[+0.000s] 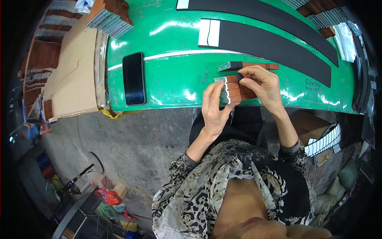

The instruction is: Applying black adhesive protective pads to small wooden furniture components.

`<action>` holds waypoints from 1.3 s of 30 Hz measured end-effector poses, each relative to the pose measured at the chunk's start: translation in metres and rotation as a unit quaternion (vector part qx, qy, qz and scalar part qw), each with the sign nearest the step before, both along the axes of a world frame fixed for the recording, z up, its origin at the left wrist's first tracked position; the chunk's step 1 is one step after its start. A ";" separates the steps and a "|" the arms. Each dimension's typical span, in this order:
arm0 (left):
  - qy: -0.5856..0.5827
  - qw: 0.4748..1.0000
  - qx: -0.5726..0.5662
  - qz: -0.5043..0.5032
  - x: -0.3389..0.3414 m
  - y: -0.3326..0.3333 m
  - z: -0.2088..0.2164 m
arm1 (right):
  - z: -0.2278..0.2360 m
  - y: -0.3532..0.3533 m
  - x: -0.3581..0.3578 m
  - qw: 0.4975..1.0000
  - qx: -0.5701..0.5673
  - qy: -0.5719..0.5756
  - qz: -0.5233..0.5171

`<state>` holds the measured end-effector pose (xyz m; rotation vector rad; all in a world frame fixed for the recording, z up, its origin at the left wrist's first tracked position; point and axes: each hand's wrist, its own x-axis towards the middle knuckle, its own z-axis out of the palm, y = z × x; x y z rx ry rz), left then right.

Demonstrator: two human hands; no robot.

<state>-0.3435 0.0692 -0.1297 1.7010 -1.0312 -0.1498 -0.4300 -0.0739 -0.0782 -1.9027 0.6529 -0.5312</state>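
My left hand (215, 113) is closed around a small stack of reddish-brown flat pieces (237, 92) with shiny silvery or clear ends, at the table's near edge. Over the stack's far right corner, my right hand (262, 85) pinches a small black piece (240, 76) between thumb and fingertips. Just beyond the hands lies another reddish-brown piece (260, 66) with a black band (236, 65) around it and a silvery end. The right part of the stack is hidden behind my right hand.
Long black strips (262, 44) with white ends curve across the green table (171, 79). A phone (134, 78) lies to the left, beside a cardboard box (77, 67). More brown pieces are stacked at the far left (111, 18). An open bag or box (314, 127) stands below the table's right side.
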 end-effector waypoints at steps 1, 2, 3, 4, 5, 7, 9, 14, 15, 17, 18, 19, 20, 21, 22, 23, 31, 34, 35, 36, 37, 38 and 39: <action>0.002 1.000 0.001 0.001 -0.002 0.001 0.001 | 0.000 0.000 0.000 1.000 0.009 -0.002 -0.003; 0.006 1.000 0.004 0.006 -0.003 0.002 0.002 | -0.001 0.000 0.000 1.000 0.009 0.000 -0.003; 0.009 1.000 0.007 0.011 -0.005 0.003 0.002 | -0.003 0.000 0.000 1.000 0.010 -0.001 -0.008; 0.010 1.000 0.008 0.012 -0.006 0.004 0.001 | -0.004 0.001 0.000 1.000 0.012 -0.002 -0.013; 0.017 1.000 0.007 0.007 -0.006 0.004 0.001 | -0.004 0.002 0.000 1.000 0.013 -0.002 -0.012; 0.025 1.000 0.006 0.003 -0.007 0.005 0.001 | -0.003 0.003 0.002 0.999 0.034 -0.015 -0.025; 0.038 0.999 0.017 -0.009 -0.005 0.004 0.003 | 0.000 0.002 0.001 0.999 0.031 -0.009 -0.011; 0.013 0.999 0.006 -0.029 0.002 0.005 0.002 | 0.006 -0.005 0.002 0.994 -0.097 -0.014 0.046; 0.018 0.999 0.005 -0.035 0.003 0.005 0.001 | 0.006 -0.007 0.004 0.985 -0.161 -0.017 0.054; 0.012 0.999 0.001 -0.044 0.006 0.005 0.000 | 0.010 -0.007 0.008 0.972 -0.226 -0.021 0.064; 0.005 0.999 -0.002 -0.054 0.008 0.005 0.000 | 0.013 -0.008 0.010 0.967 -0.245 -0.012 0.071; 0.005 0.999 -0.003 -0.053 0.008 0.005 -0.001 | 0.015 -0.009 0.012 0.962 -0.262 -0.003 0.077; 0.008 0.998 -0.005 -0.057 0.009 0.005 -0.002 | 0.016 -0.010 0.013 0.962 -0.263 -0.002 0.078; 0.011 0.998 -0.008 -0.062 0.009 0.004 -0.002 | 0.017 -0.011 0.015 0.958 -0.273 0.001 0.086; 0.013 0.998 -0.009 -0.061 0.009 0.004 -0.003 | 0.018 -0.011 0.015 0.954 -0.284 0.005 0.094; 0.008 0.998 -0.013 -0.062 0.009 0.003 -0.003 | 0.018 -0.012 0.016 0.954 -0.285 0.007 0.094; 0.006 0.998 -0.019 -0.058 0.009 0.003 -0.004 | 0.014 -0.011 0.017 0.946 -0.302 0.012 0.115; 0.007 0.998 -0.024 -0.057 0.009 0.003 -0.004 | 0.017 -0.010 0.019 0.947 -0.300 0.022 0.116; 0.009 0.998 -0.021 -0.058 0.009 0.002 -0.003 | 0.017 -0.010 0.019 0.946 -0.300 0.022 0.116; 0.012 0.998 -0.018 -0.058 0.009 0.002 -0.003 | 0.016 -0.010 0.019 0.946 -0.303 0.022 0.114; 0.012 0.998 -0.018 -0.058 0.009 0.002 -0.003 | 0.016 -0.010 0.019 0.946 -0.305 0.023 0.112; 0.007 0.998 -0.023 -0.058 0.010 0.001 -0.003 | 0.017 -0.011 0.019 0.946 -0.305 0.023 0.112; 0.003 0.998 -0.028 -0.058 0.010 0.001 -0.004 | 0.017 -0.011 0.018 0.944 -0.308 0.024 0.112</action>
